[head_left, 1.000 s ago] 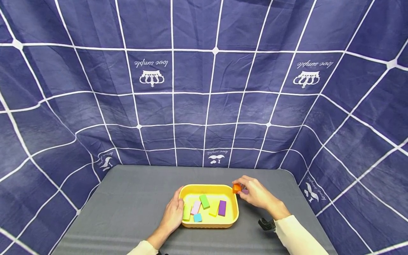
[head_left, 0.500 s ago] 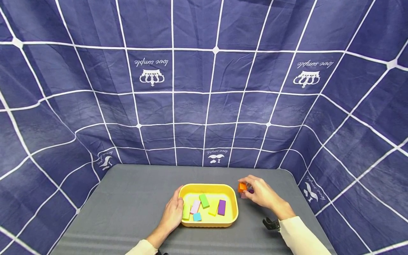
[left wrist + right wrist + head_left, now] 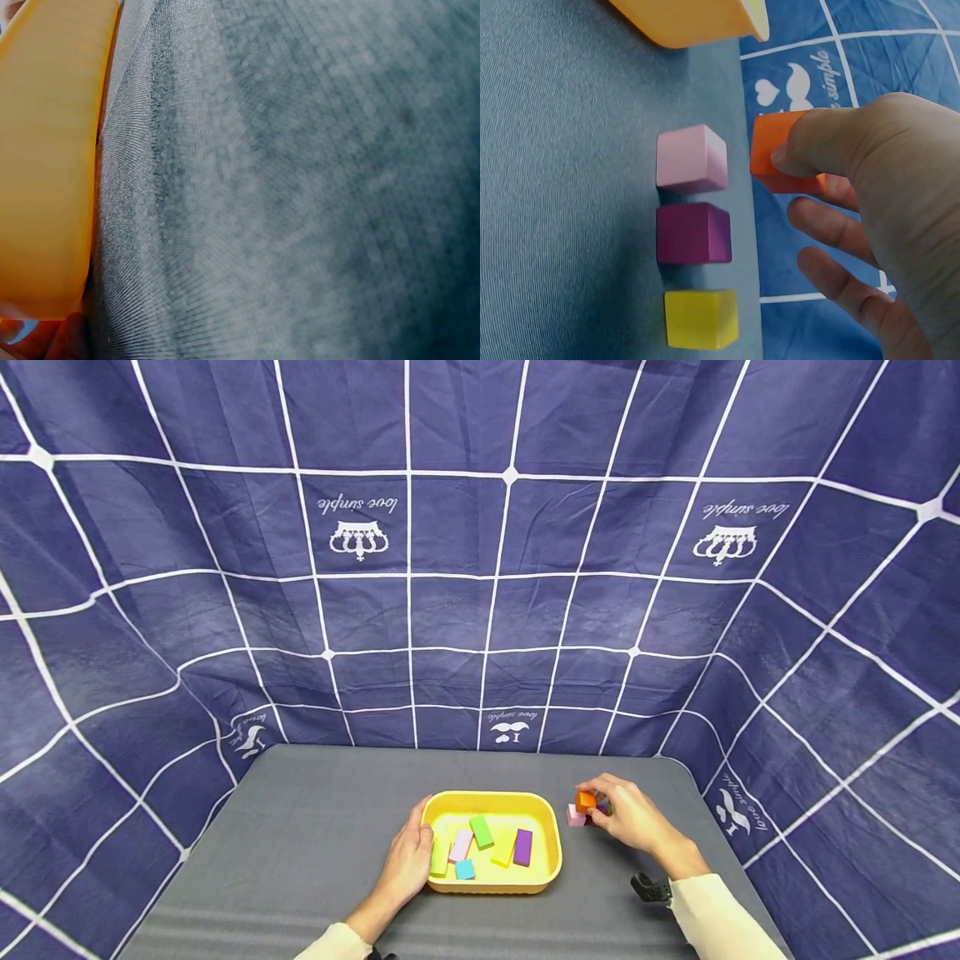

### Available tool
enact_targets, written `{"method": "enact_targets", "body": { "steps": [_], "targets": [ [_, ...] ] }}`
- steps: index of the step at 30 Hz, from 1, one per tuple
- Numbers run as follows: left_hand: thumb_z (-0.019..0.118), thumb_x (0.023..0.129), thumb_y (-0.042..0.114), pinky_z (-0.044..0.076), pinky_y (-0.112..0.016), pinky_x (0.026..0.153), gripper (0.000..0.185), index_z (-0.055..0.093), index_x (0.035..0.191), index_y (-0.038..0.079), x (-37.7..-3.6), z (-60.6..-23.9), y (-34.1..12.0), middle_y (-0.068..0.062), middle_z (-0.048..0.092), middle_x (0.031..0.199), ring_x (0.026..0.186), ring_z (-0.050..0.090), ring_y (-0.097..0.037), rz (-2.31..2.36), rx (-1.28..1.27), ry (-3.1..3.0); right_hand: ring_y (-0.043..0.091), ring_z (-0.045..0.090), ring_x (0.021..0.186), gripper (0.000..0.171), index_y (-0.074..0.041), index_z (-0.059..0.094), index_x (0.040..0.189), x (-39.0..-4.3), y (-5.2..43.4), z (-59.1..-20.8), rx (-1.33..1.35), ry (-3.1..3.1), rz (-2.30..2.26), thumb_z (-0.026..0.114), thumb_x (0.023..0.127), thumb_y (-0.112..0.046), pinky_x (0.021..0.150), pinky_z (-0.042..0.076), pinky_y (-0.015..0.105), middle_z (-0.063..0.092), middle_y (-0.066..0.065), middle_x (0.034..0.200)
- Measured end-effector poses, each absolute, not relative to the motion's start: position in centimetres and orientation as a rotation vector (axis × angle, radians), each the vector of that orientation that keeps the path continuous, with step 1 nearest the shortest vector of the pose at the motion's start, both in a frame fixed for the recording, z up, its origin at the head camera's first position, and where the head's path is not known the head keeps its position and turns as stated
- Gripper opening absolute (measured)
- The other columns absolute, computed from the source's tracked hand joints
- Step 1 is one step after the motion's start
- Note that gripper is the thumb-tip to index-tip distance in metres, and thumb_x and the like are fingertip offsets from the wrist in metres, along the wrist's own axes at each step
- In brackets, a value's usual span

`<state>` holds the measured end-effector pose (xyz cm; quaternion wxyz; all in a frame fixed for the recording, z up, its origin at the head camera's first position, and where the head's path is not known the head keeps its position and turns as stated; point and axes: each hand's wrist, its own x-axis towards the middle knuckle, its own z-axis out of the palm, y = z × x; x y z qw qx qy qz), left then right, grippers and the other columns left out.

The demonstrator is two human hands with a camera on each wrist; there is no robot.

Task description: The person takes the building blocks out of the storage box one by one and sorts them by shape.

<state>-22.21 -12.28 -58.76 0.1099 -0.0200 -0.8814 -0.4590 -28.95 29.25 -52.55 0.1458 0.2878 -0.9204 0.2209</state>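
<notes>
My right hand (image 3: 626, 814) pinches an orange cube (image 3: 586, 799) (image 3: 780, 150) just above a row of three cubes on the grey table: pink (image 3: 691, 158), dark purple (image 3: 693, 233) and yellow (image 3: 701, 319). In the head view only the pink cube (image 3: 575, 816) shows clearly beside the hand. My left hand (image 3: 408, 860) grips the left rim of a yellow tray (image 3: 551, 852) (image 3: 45, 165) that holds several flat coloured blocks, among them green (image 3: 481, 832), purple (image 3: 522, 847) and light blue (image 3: 465, 870).
A grey table (image 3: 300, 843) stretches to the left of the tray. A dark blue cloth with white grid lines (image 3: 480, 568) hangs behind and on both sides. A black wrist strap piece (image 3: 651, 887) sits at my right wrist.
My right hand carried the orange cube rightward, away from the tray's far right corner, to above the cube row. The left hand and tray stayed put.
</notes>
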Motion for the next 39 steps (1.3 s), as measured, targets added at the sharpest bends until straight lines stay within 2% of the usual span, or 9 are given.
{"method": "enact_targets", "body": {
  "steps": [5, 12, 17, 26, 39],
  "targets": [
    [0.048, 0.117, 0.004, 0.049, -0.067, 0.131, 0.053, 0.054, 0.170, 0.004, -22.2, -58.7, -12.2, -0.025, 0.066, 0.167, 0.156, 0.064, -0.047, -1.351, -0.064, -2.586, 0.025, 0.081, 0.098, 0.042, -0.011, 0.085, 0.128, -29.0, 30.1, -52.5, 0.788, -2.684, 0.648, 0.092, 0.089, 0.003, 0.089, 0.069, 0.042, 0.081, -0.003, 0.113],
    [0.048, 0.117, 0.004, 0.049, -0.067, 0.131, 0.053, 0.054, 0.169, 0.004, -22.1, -58.6, -12.2, -0.025, 0.067, 0.166, 0.155, 0.065, -0.047, -1.358, -0.066, -2.581, 0.021, 0.082, 0.095, 0.043, -0.006, 0.084, 0.127, -28.9, 31.4, -52.6, 0.788, -2.652, 0.674, 0.090, 0.087, 0.008, 0.089, 0.071, 0.052, 0.082, 0.001, 0.111],
    [0.048, 0.117, 0.003, 0.049, -0.067, 0.131, 0.053, 0.054, 0.169, 0.003, -22.1, -58.6, -12.2, -0.025, 0.066, 0.166, 0.155, 0.065, -0.047, -1.347, -0.071, -2.584, 0.020, 0.081, 0.093, 0.044, -0.007, 0.085, 0.125, -29.0, 32.3, -52.6, 0.776, -2.638, 0.656, 0.093, 0.084, 0.009, 0.087, 0.070, 0.050, 0.082, 0.000, 0.109],
    [0.048, 0.117, 0.004, 0.048, -0.067, 0.131, 0.053, 0.054, 0.170, 0.005, -22.1, -58.5, -12.2, -0.025, 0.066, 0.167, 0.156, 0.064, -0.047, -1.352, -0.061, -2.593, 0.021, 0.078, 0.090, 0.046, -0.007, 0.086, 0.121, -29.1, 34.3, -53.4, 0.758, -2.596, 0.589, 0.095, 0.080, 0.010, 0.081, 0.066, 0.039, 0.081, -0.003, 0.105],
    [0.047, 0.118, 0.005, 0.049, -0.066, 0.131, 0.053, 0.053, 0.170, 0.004, -22.2, -58.6, -12.2, -0.024, 0.066, 0.168, 0.155, 0.065, -0.047, -1.334, -0.058, -2.603, 0.021, 0.077, 0.089, 0.046, -0.005, 0.086, 0.120, -29.0, 37.5, -53.7, 0.736, -2.611, 0.574, 0.096, 0.079, 0.012, 0.081, 0.067, 0.040, 0.082, -0.001, 0.107]
  ]
}}
